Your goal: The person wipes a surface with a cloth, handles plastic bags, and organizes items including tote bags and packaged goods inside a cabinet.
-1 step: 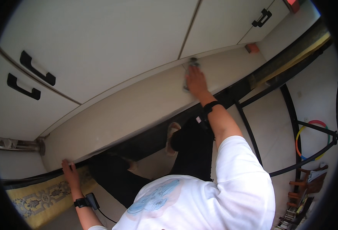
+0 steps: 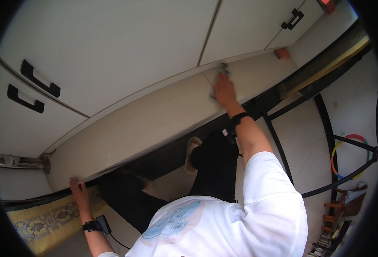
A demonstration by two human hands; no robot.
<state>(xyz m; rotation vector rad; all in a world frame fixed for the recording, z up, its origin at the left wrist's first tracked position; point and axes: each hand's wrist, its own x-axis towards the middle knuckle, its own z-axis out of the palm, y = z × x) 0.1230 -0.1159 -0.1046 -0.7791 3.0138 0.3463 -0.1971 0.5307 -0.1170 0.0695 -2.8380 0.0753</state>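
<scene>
My right hand (image 2: 225, 90) presses a grey cloth (image 2: 213, 94) onto a beige ledge (image 2: 146, 118) below white cabinet doors. The cloth is mostly hidden under the palm and fingers, with rumpled bits showing past the fingertips and at the hand's left side; it is blurred. At the ledge's near left corner my left hand (image 2: 80, 190) rests on the front edge, fingers apart and holding nothing that I can see. Both wrists wear black straps.
White cabinet doors (image 2: 120, 47) with black handles (image 2: 39, 79) rise behind the ledge. A small red-orange block (image 2: 282, 53) sits at its far right end. A yellow patterned cloth (image 2: 47, 225) hangs at lower left. Black metal frame bars (image 2: 279, 150) and a coloured hoop (image 2: 334, 160) are at right.
My right hand has slid a little to the right along the ledge with the grey cloth. My left hand stays at the edge.
</scene>
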